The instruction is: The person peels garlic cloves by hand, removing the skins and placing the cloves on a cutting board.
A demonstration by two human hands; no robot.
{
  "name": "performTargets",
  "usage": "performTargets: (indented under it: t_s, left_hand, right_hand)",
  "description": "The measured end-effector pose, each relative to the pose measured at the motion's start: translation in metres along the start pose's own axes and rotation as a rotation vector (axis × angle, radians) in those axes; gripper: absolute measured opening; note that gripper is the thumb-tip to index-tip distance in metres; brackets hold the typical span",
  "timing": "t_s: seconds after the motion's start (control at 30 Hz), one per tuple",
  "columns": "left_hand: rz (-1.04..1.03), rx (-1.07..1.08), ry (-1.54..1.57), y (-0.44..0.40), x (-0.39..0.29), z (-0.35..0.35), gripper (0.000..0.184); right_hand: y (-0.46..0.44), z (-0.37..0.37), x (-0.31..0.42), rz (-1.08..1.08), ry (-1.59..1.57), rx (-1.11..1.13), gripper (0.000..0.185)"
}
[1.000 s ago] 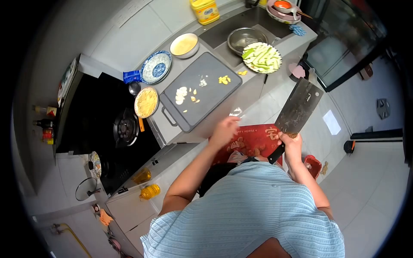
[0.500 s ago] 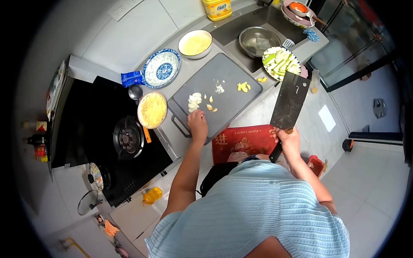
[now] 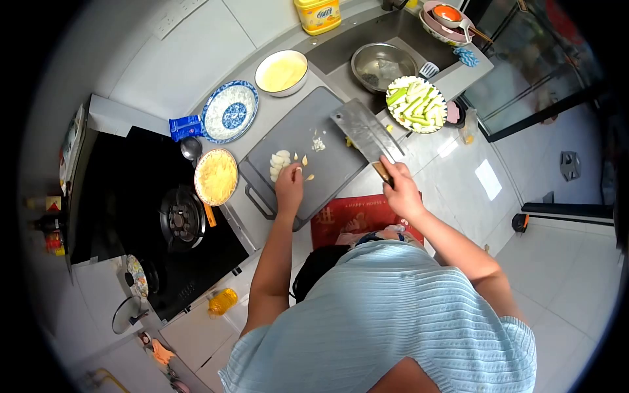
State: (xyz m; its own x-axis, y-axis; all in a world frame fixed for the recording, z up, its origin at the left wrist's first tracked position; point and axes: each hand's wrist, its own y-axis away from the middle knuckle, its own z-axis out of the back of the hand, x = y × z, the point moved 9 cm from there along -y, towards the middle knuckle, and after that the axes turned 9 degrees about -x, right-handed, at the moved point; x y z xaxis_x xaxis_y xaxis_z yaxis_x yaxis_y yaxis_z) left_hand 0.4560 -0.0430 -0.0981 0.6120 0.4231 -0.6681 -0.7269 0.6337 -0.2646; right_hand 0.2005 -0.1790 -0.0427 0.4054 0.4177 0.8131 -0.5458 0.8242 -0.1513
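A broad cleaver (image 3: 367, 129) is in my right hand (image 3: 401, 190), fingers wrapped round its handle, the blade over the right end of the grey cutting board (image 3: 314, 108). My left hand (image 3: 289, 187) rests at the board's near left part with its fingers drawn together; whatever they pinch is too small to make out. Just beyond those fingertips lie white peeled garlic cloves (image 3: 279, 161), with several smaller cloves beside them. Chopped white bits (image 3: 318, 143) sit mid-board. The blade partly covers some yellow pieces (image 3: 350, 142).
Left of the board stand a bowl of pale shreds (image 3: 216, 176), a blue-patterned dish (image 3: 230, 112) and the black stove (image 3: 147, 190). Behind is a cream-filled bowl (image 3: 282, 73). A plate of green strips (image 3: 416, 105) sits by the sink (image 3: 406, 29) holding a metal bowl (image 3: 384, 67).
My right hand has brought the cleaver left from beyond the counter to over the board. My left hand came from the board's front edge onto the board, beside the garlic.
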Motion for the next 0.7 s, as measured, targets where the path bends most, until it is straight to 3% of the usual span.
performTargets:
  t_s: [0.07, 0.27, 0.5, 0.57, 0.6, 0.63, 0.7]
  left_hand:
    - [0.590, 0.106, 0.579, 0.016, 0.029, -0.013, 0.020]
    - [0.520, 0.071, 0.881, 0.026, -0.003, -0.001, 0.025]
    - [0.447, 0.097, 0.787, 0.037, -0.015, 0.015, 0.019]
    - [0.405, 0.115, 0.718, 0.038, -0.025, 0.021, 0.016]
    - [0.404, 0.115, 0.719, 0.038, -0.026, 0.021, 0.016]
    - [0.359, 0.107, 0.716, 0.037, -0.031, 0.023, 0.016]
    - [0.305, 0.108, 0.717, 0.035, -0.035, 0.026, 0.015]
  right_hand:
    - [-0.017, -0.019, -0.006, 0.035, 0.009, -0.005, 0.057]
    - [-0.053, -0.084, -0.017, 0.045, 0.086, 0.005, 0.055]
    - [-0.057, -0.116, -0.027, -0.073, 0.231, 0.077, 0.052]
    - [-0.053, -0.114, -0.016, -0.089, 0.399, 0.176, 0.050]
    - [-0.052, -0.109, 0.002, 0.061, 0.563, 0.157, 0.040]
    - [-0.048, -0.107, 0.006, 0.060, 0.563, 0.155, 0.040]
    - [-0.038, -0.093, 0.048, 0.346, 0.124, 0.007, 0.029]
